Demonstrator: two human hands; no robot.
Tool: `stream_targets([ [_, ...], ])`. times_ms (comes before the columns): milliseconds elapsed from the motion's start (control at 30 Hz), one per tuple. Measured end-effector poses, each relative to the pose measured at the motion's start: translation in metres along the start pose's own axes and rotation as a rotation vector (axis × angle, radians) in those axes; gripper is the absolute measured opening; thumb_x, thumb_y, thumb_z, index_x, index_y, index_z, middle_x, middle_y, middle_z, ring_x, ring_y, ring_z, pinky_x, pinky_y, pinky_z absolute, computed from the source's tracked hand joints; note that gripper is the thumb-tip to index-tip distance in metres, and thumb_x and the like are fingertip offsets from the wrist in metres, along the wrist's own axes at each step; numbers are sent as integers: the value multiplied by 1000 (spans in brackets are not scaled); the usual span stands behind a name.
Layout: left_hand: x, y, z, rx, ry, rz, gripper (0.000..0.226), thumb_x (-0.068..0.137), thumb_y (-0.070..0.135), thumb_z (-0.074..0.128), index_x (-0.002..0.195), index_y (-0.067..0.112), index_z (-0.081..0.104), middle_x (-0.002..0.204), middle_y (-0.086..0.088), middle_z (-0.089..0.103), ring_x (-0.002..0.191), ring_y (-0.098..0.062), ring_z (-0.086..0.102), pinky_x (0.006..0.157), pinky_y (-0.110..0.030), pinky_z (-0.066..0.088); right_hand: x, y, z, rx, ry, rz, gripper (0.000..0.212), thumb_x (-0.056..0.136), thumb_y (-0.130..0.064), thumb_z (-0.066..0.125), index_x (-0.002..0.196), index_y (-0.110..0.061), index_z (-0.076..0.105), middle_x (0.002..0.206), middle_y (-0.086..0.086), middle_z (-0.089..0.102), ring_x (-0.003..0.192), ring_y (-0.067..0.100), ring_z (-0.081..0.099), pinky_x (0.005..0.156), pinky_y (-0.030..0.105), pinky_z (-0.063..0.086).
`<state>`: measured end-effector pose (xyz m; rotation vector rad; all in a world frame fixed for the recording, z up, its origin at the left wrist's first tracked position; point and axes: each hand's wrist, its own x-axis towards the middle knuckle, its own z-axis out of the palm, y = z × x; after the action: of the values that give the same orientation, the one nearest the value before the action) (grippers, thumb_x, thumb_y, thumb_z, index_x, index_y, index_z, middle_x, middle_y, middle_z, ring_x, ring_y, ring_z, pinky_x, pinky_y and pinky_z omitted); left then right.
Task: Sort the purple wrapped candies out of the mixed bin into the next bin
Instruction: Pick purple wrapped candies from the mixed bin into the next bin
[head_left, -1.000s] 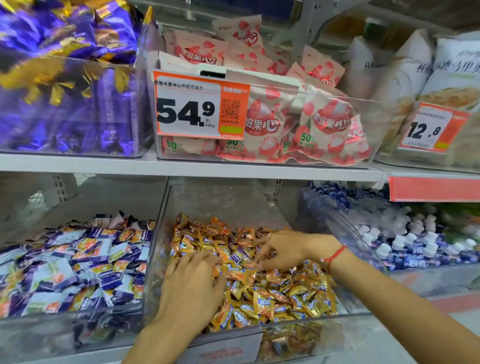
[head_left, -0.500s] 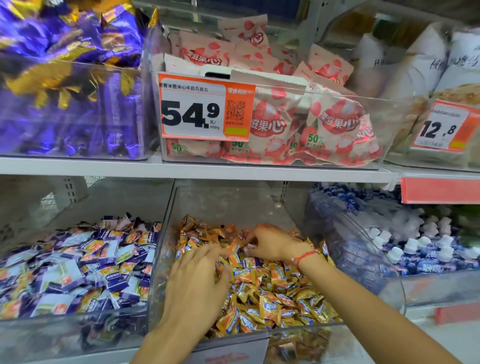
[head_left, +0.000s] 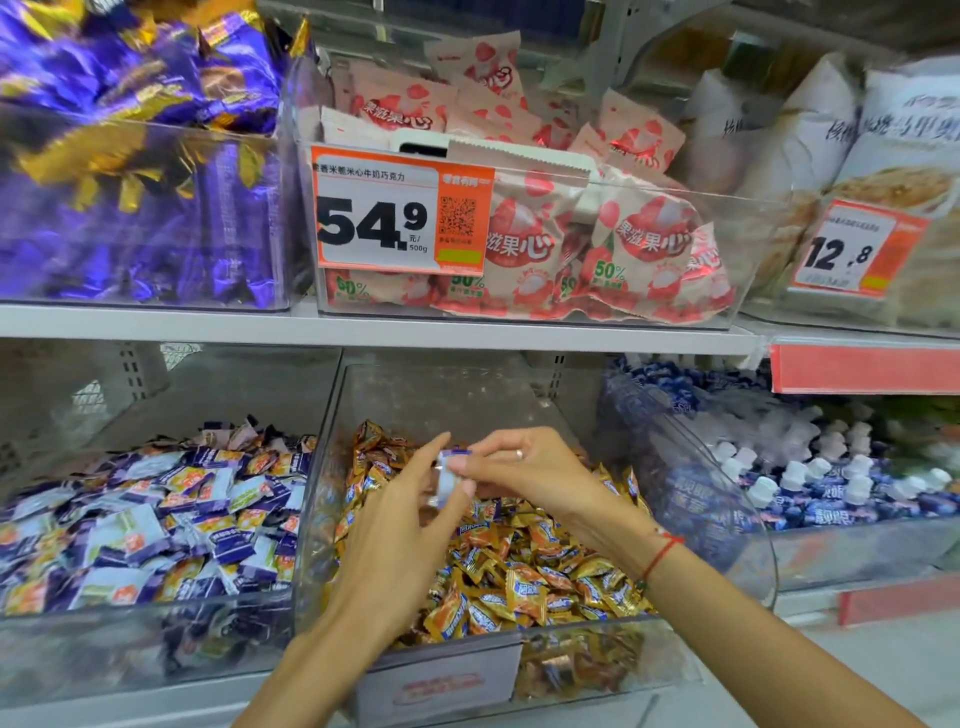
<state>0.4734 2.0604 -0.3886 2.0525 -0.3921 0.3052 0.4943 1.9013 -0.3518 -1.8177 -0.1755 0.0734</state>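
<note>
A small purple-and-white wrapped candy (head_left: 447, 480) is held just above the mixed bin (head_left: 691, 644), a clear bin full of orange-gold wrapped candies (head_left: 519, 566). My right hand (head_left: 524, 475) pinches its upper end with the fingertips. My left hand (head_left: 395, 525) meets it from the left, with long fingers and thumb closing on the same candy. Left of this stands a clear bin (head_left: 130, 654) of purple-and-white wrapped candies (head_left: 156, 519).
A bin of small blue-and-white bottles (head_left: 831, 483) stands to the right. The shelf (head_left: 363, 332) above carries purple-gold packs (head_left: 130, 182), pink strawberry packs (head_left: 597, 249) behind a 54.9 price tag (head_left: 400, 218), and white bags (head_left: 831, 156).
Both hands have lifted out of the orange-gold candies and come together over the bin. They now hold a purple-and-white candy that was not visible before.
</note>
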Motion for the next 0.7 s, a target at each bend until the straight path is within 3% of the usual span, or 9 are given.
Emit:
stream_targets([
  [100, 1, -3, -2, 0, 90, 3, 32, 92, 38, 58, 124, 42, 57, 90, 16, 71, 75, -3, 67, 72, -41, 57, 10, 2, -4, -157, 67, -52, 23, 90, -33, 65, 89, -14, 76, 83, 4, 75, 73, 7, 68, 68, 21, 56],
  [167, 2, -6, -2, 39, 92, -3, 24, 93, 36, 58, 115, 45, 57, 82, 12, 70, 64, -7, 64, 65, -41, 55, 24, 15, -18, -485, 138, -49, 18, 91, -36, 64, 93, -23, 77, 90, -6, 75, 81, 6, 68, 82, 30, 57],
  [267, 2, -9, 1, 89, 38, -20, 15, 96, 36, 51, 109, 44, 51, 71, 0, 68, 42, -8, 46, 53, -36, 45, 36, 37, -25, -988, -140, 108, 30, 90, -35, 65, 116, -21, 70, 122, -3, 67, 111, 14, 61, 97, 29, 46],
  [333, 2, -10, 1, 88, 36, -48, 17, 99, 33, 47, 110, 45, 47, 69, -2, 65, 41, -8, 43, 54, -37, 46, 37, 46, -22, -1068, -182, 140, 37, 90, -34, 65, 123, -18, 66, 128, 1, 63, 116, 19, 57, 93, 28, 45],
  [433, 2, -8, 2, 45, 56, -80, 19, 101, 30, 42, 115, 42, 42, 70, -5, 63, 47, -11, 46, 59, -43, 49, 34, 49, -25, -1043, -28, 52, 32, 81, -37, 75, 108, -20, 74, 99, -2, 71, 87, 14, 61, 69, 24, 42],
  [500, 2, -7, 3, 5, 77, -86, 23, 102, 29, 38, 123, 38, 39, 71, -3, 61, 49, -13, 47, 58, -42, 48, 27, 47, -33, -988, 64, 43, 33, 75, -41, 80, 101, -22, 75, 80, -9, 66, 72, 8, 57, 58, 22, 41],
  [567, 0, -6, 3, -14, 98, -87, 30, 102, 31, 33, 132, 36, 33, 64, 1, 53, 47, -10, 43, 53, -34, 43, 17, 46, -41, -857, 182, 20, 30, 72, -39, 82, 97, -23, 76, 73, -14, 64, 69, 2, 60, 60, 20, 48],
  [633, -1, -3, 2, -21, 92, -92, 37, 103, 32, 31, 139, 33, 27, 60, 5, 45, 42, -4, 40, 49, -26, 36, 5, 41, -44, -616, 285, 15, 26, 71, -30, 85, 94, -22, 76, 75, -9, 72, 72, 2, 66, 67, 20, 54],
  [700, -2, 1, 1, -31, 53, -106, 42, 102, 36, 31, 143, 30, 24, 63, 8, 43, 46, -2, 42, 51, -21, 35, -5, 32, -43, -323, 276, 16, 24, 72, -22, 84, 94, -21, 75, 78, -1, 75, 76, 8, 71, 69, 19, 54],
])
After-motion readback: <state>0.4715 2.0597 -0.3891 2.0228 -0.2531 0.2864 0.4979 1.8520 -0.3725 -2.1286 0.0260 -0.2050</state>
